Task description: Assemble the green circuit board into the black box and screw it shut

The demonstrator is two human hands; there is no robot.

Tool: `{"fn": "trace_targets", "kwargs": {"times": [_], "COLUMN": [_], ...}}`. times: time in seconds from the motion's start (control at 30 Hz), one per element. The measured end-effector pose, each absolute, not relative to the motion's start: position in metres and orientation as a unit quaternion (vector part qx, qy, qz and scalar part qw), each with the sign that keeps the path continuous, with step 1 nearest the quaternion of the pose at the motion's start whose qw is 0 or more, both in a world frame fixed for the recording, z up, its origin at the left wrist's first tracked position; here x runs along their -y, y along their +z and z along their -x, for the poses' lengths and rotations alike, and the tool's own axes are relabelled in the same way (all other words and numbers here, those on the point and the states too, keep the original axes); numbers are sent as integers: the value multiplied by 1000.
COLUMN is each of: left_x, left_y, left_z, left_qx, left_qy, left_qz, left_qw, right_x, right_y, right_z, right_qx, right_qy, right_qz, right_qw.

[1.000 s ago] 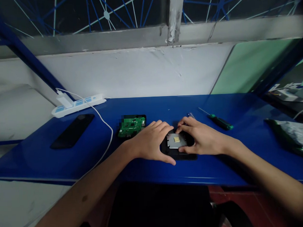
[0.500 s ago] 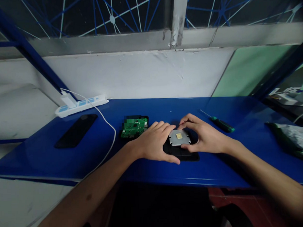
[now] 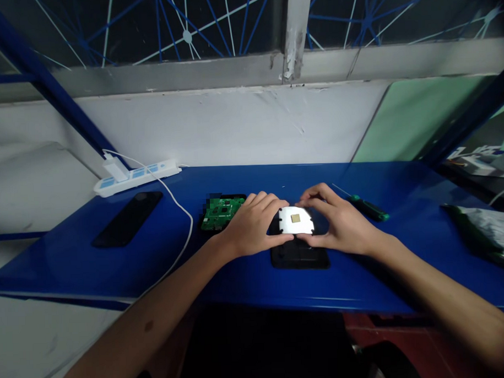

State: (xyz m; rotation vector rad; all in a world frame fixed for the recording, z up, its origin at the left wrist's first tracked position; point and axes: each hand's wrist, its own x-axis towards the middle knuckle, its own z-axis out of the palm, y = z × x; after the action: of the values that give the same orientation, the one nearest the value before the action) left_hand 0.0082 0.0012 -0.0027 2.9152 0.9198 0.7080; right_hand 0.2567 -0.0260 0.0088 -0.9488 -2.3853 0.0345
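A shiny silver metal plate (image 3: 287,224) with notched edges and a small square yellowish pad (image 3: 295,218) in its middle is held between both hands. My left hand (image 3: 255,224) grips its left side, fingers at the far edge and thumb along the near edge. On the right side my right hand (image 3: 339,222) pinches it the same way, thumb near and fingers far. Below the plate a black plastic case part (image 3: 299,256) lies on the table, partly hidden by it. Just left of my left hand is a green circuit board (image 3: 222,212) in a black frame.
A green-handled screwdriver (image 3: 370,208) lies right of my right hand. A black phone (image 3: 128,220), a white power strip (image 3: 146,173) and a white cable (image 3: 181,205) are on the left. At the far right sits a silvery bag (image 3: 491,230) on the blue table (image 3: 247,288).
The plate has risen off the case and tilts, now catching bright light. My left thumb has moved from over the case up to the plate's near edge.
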Motion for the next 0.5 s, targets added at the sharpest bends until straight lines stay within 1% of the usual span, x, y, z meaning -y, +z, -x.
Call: {"fn": "trace_targets", "kwargs": {"times": [0.2, 0.4, 0.5], "left_x": [-1, 3, 9], "left_y": [2, 6, 3], "left_z": [-6, 0, 3], "left_qx": [-289, -277, -271], "left_qy": [230, 281, 301], "left_qz": [-929, -918, -914], "left_qw": [-17, -44, -41], "right_x": [25, 33, 40], "right_y": [8, 8, 2], "right_z": [-255, -259, -266], "right_qx": [892, 886, 883], "right_qy": [-22, -65, -86], "right_qz": [342, 356, 357], "right_qw": [293, 290, 292]}}
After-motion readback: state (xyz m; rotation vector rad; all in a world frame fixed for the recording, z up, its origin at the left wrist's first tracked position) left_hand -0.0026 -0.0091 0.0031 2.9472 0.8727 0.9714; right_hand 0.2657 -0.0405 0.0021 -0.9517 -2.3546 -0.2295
